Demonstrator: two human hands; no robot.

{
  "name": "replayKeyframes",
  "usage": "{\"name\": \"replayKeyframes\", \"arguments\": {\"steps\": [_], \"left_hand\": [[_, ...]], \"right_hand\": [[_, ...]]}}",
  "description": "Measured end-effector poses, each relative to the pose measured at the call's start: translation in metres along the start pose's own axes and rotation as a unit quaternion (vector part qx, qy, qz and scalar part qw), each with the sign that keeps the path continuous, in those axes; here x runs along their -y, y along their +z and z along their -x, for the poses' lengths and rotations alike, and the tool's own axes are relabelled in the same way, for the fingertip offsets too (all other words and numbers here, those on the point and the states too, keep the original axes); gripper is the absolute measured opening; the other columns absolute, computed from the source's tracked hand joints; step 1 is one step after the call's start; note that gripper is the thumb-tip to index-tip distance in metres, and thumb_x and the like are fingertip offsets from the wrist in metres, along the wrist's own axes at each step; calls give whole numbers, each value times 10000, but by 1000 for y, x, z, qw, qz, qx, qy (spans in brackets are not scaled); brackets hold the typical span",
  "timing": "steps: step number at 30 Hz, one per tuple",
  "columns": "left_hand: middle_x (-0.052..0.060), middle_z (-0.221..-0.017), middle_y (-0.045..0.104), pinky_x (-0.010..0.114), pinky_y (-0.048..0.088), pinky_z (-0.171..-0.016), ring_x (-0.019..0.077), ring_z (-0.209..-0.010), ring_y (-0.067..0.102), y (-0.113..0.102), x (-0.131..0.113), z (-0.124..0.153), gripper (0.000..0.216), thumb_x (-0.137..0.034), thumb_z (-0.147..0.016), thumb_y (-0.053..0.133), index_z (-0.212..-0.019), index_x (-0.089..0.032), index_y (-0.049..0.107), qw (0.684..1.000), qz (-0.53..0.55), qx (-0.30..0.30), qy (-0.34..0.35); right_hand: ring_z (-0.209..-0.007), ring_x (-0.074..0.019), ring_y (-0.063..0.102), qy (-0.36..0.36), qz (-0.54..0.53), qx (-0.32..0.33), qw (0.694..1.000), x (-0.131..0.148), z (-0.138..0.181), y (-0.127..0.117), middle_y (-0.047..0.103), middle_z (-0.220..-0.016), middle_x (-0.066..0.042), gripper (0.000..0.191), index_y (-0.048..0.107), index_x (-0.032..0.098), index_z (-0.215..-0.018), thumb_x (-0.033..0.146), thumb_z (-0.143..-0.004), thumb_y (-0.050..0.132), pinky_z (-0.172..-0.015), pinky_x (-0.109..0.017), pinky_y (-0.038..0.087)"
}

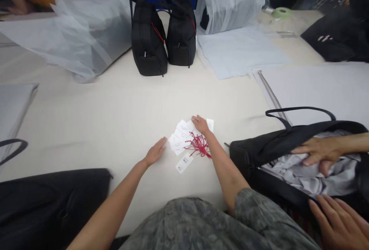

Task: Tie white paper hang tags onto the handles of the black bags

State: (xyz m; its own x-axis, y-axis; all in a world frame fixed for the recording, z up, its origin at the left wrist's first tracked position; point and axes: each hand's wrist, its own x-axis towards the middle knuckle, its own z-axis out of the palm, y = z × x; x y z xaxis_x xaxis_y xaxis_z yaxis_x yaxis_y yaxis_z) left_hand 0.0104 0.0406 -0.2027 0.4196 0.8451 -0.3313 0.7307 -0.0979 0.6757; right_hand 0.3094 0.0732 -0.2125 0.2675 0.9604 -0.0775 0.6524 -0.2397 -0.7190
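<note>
A spread of several white paper tags (pixel 181 138) with red strings (pixel 198 146) lies on the cream table (pixel 115 115) in front of me. My right hand (pixel 201 124) rests on the top of the pile, fingers flat and pressing the tags. My left hand (pixel 155 151) lies flat and open on the table just left of the tags, fingertips almost touching them. One tag (pixel 184 163) lies apart, nearer to me.
Two upright black bags (pixel 163 35) stand at the back centre. White dust bags (pixel 77 35) and sheets (pixel 239 50) lie around them. At right another person's hands (pixel 319 152) stuff paper into an open black bag (pixel 259 146). A black bag (pixel 49 200) lies at my lower left.
</note>
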Motion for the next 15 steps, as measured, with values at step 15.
{"name": "replayKeyframes", "arguments": {"steps": [15], "left_hand": [[88,-941,758,433,523,-948,282,-989,691,56,37,290,363,-441,-724,508,-899,-191,703,923,206,-249,-207]], "right_hand": [[-1431,-361,213,-202,217,114,948,38,188,52,358,-1529,-87,583,528,267,-1336,363,-785,692,-1117,-646,78]]}}
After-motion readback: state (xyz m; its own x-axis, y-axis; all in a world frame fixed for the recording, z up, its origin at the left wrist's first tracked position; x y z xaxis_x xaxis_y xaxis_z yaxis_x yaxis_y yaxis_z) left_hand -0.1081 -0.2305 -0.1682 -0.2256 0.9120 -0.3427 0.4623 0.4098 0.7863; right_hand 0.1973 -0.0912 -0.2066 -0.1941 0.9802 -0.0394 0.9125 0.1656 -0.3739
